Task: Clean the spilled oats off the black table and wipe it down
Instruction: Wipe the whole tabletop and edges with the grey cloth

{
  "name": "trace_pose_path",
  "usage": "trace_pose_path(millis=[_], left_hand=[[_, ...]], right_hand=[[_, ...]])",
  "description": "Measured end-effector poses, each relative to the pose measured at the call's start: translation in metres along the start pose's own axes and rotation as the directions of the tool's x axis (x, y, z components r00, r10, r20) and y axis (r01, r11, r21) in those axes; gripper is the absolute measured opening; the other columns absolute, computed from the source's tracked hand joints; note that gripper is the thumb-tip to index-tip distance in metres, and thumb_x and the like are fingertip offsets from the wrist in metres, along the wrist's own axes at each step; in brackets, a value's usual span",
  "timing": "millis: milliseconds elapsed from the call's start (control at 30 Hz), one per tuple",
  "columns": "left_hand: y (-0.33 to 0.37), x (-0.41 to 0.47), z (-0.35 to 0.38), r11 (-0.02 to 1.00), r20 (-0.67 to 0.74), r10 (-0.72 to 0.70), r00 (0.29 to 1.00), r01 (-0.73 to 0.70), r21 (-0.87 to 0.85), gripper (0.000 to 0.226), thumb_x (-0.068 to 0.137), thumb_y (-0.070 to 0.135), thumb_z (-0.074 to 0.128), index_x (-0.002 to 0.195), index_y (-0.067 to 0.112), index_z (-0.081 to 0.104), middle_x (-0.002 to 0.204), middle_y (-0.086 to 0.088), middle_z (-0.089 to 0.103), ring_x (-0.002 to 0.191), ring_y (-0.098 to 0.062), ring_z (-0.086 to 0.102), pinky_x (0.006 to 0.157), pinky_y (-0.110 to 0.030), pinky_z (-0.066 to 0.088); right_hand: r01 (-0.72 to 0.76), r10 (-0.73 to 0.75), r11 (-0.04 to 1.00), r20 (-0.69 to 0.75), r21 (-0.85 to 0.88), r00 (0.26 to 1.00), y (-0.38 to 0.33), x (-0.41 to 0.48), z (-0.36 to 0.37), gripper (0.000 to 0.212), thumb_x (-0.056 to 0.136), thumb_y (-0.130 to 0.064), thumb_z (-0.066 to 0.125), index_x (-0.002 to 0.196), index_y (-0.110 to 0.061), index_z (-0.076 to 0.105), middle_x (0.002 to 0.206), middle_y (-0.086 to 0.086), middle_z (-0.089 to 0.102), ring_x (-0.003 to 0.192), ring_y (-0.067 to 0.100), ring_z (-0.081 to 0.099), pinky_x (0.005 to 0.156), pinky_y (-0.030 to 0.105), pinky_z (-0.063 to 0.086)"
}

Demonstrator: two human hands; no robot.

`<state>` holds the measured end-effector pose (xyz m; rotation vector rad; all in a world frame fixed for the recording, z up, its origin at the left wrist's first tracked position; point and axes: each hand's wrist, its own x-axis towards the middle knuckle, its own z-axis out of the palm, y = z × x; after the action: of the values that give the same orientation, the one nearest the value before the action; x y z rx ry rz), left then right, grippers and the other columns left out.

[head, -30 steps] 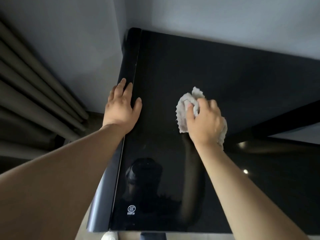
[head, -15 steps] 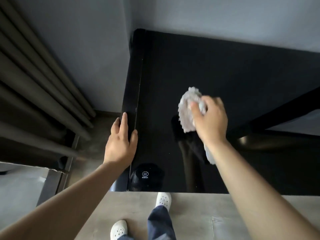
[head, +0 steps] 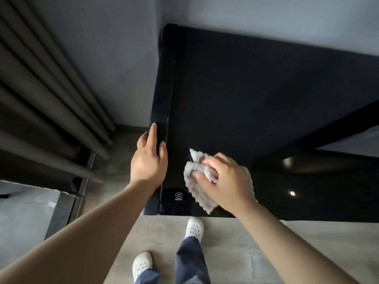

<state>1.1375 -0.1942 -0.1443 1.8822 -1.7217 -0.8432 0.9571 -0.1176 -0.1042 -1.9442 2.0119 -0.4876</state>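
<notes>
Right hand (head: 225,181) and cloth (head: 196,193) have slid from mid-table to the near left corner, now lower centre of frame. Left hand (head: 147,162) stays on the left edge, and the view has tipped to show more floor.

Bottom centre: two white perforated clogs, one (head: 194,229) close under the table's near edge, the other (head: 142,263) lower left of it. Blue trouser legs (head: 190,261) sit above them. Grey floor (head: 256,253) fills the bottom of frame.

Black table (head: 256,95) is glossy and runs from lower centre to upper right. One printed white mark (head: 178,195) sits near its near left corner: "CCC" in an oval, with "E008781" under it. One bright light glint (head: 292,193) shows on the gloss at right.

Right hand grasps the one grey fringed cloth, bunched under its fingers and palm, and presses it on the tabletop just right of the mark. Cloth's corner hangs toward the near edge.

Left hand is released, holding nothing, and rests on the table's left edge strip. Index finger lies straight along the strip with the thumb on top. Other fingers drop past the edge, so can't tell how they lie.

Farther back: grey wall (head: 123,58) at top, and dark curtain folds (head: 41,83) fill upper left.
</notes>
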Motion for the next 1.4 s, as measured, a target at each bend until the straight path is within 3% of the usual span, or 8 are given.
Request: trace_pose_path(millis=[133,333,500,700,1000,1100,1233,1400], left_hand=[[0.002,0.0,0.001,1.0,0.002,0.008,1.0,-0.008,0.017,0.053,0.099,0.037,0.035,0.15,0.036,0.018,0.151,-0.003,0.03,0.113,-0.031,0.053,0.088,-0.033,0.04],[-0.002,0.002,0.002,0.999,-0.002,0.02,1.0,-0.02,0.047,0.053,0.099,0.037,0.032,0.149,0.035,0.017,0.149,-0.006,0.032,0.111,-0.033,0.053,0.087,-0.036,0.04],[-0.001,0.002,0.002,0.998,0.012,0.022,1.0,-0.023,0.054,0.053,0.099,0.037,0.031,0.15,0.034,0.015,0.148,-0.006,0.033,0.11,-0.033,0.053,0.083,-0.032,0.035],[0.003,0.0,-0.002,0.997,0.037,0.021,0.999,-0.023,0.072,0.054,0.099,0.039,0.029,0.15,0.032,0.014,0.148,-0.009,0.033,0.111,-0.036,0.053,0.089,-0.038,0.04],[0.003,-0.002,-0.001,0.995,0.028,0.026,0.999,-0.028,0.095,0.054,0.1,0.037,0.028,0.151,0.03,0.013,0.148,-0.01,0.032,0.108,-0.036,0.054,0.086,-0.038,0.039],[0.004,-0.001,-0.001,0.996,0.028,0.016,0.999,-0.018,0.093,0.054,0.1,0.038,0.028,0.151,0.03,0.013,0.149,-0.01,0.032,0.108,-0.035,0.054,0.084,-0.035,0.037],[0.006,-0.002,-0.002,0.996,0.036,0.03,0.999,-0.033,0.085,0.054,0.1,0.039,0.027,0.151,0.031,0.013,0.148,-0.011,0.032,0.107,-0.036,0.054,0.086,-0.038,0.039],[0.004,-0.001,-0.004,0.998,0.035,0.01,0.999,-0.012,0.055,0.053,0.1,0.038,0.027,0.151,0.033,0.014,0.149,-0.01,0.031,0.111,-0.037,0.053,0.09,-0.04,0.04]], right_hand=[[-0.153,0.16,0.964,-0.015,0.218,0.987,0.003,0.021,-0.029,0.021,0.08,-0.043,0.065,0.094,-0.027,0.063,0.085,-0.01,0.054,0.081,0.013,0.057,0.071,0.038,0.05],[-0.332,0.31,0.941,-0.217,-0.072,0.926,0.006,0.101,0.012,0.036,0.091,-0.052,0.051,0.117,-0.027,0.059,0.113,-0.003,0.056,0.105,0.02,0.052,0.074,0.032,0.037],[-0.169,0.115,0.972,-0.298,-0.163,0.947,-0.013,0.02,0.032,0.022,0.086,-0.042,0.06,0.093,-0.021,0.063,0.088,-0.004,0.057,0.077,0.017,0.053,0.059,0.025,0.029],[-0.154,0.174,0.976,-0.121,0.157,0.977,-0.042,-0.1,0.011,0.02,0.08,-0.044,0.054,0.081,-0.025,0.062,0.075,-0.011,0.053,0.069,0.008,0.054,0.055,0.026,0.043],[-0.544,0.49,0.838,-0.396,-0.03,0.777,0.021,-0.048,0.004,0.028,0.089,-0.048,0.052,0.096,-0.023,0.063,0.094,-0.002,0.057,0.089,0.022,0.056,0.066,0.031,0.038],[-0.489,0.406,0.866,-0.422,-0.106,0.811,-0.009,-0.077,0.03,0.023,0.085,-0.046,0.053,0.086,-0.024,0.06,0.083,-0.004,0.055,0.075,0.019,0.054,0.062,0.027,0.028],[-0.239,0.261,0.961,-0.162,0.141,0.952,-0.04,-0.114,0.019,0.017,0.081,-0.041,0.057,0.076,-0.025,0.058,0.074,-0.014,0.049,0.067,0.007,0.049,0.054,0.019,0.039],[-0.266,0.339,0.927,-0.282,0.265,0.898,-0.034,-0.079,-0.023,0.019,0.084,-0.036,0.065,0.082,-0.017,0.063,0.078,-0.009,0.057,0.07,0.01,0.056,0.058,0.03,0.049]])
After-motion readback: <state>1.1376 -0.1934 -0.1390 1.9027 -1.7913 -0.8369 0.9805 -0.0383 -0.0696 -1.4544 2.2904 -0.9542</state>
